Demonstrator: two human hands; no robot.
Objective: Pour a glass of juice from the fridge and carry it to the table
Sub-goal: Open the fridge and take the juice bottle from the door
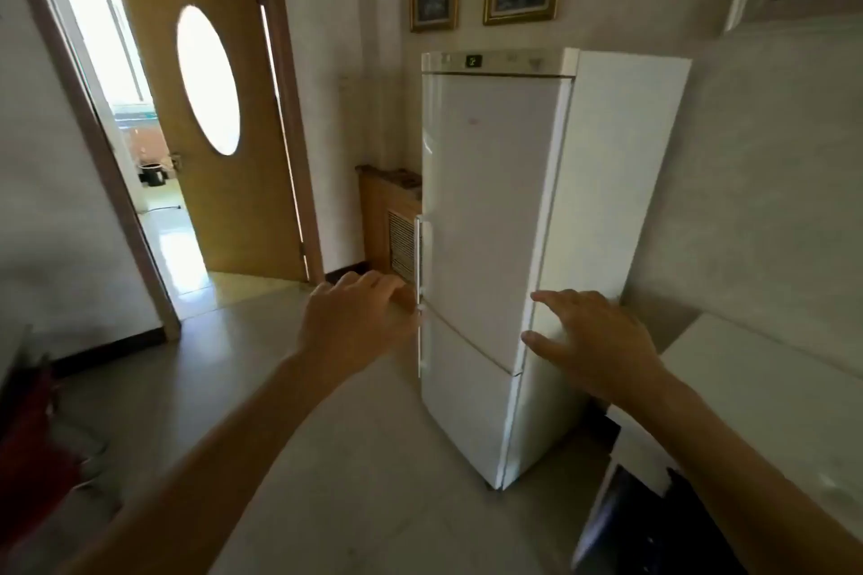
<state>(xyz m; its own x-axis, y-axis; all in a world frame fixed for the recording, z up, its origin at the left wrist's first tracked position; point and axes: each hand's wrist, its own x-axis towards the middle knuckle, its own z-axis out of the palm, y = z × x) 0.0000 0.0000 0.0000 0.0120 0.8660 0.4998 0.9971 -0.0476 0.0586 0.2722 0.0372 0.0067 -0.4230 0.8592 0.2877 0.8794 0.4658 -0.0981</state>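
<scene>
A tall white fridge [495, 201] stands against the far wall, both of its doors closed. Its upper door has a vertical handle [418, 250] on the left edge. My left hand [359, 317] is stretched out with the fingers just below and beside that handle, holding nothing. My right hand [588, 336] hovers in front of the fridge's right front corner, fingers spread and empty. No juice, glass or table surface with a glass is visible.
A wooden door with an oval window [210, 107] stands open on the left onto a bright room. A wooden radiator cover [392, 219] sits left of the fridge. A white counter [766, 388] is at the right, red objects [32, 434] at the left edge.
</scene>
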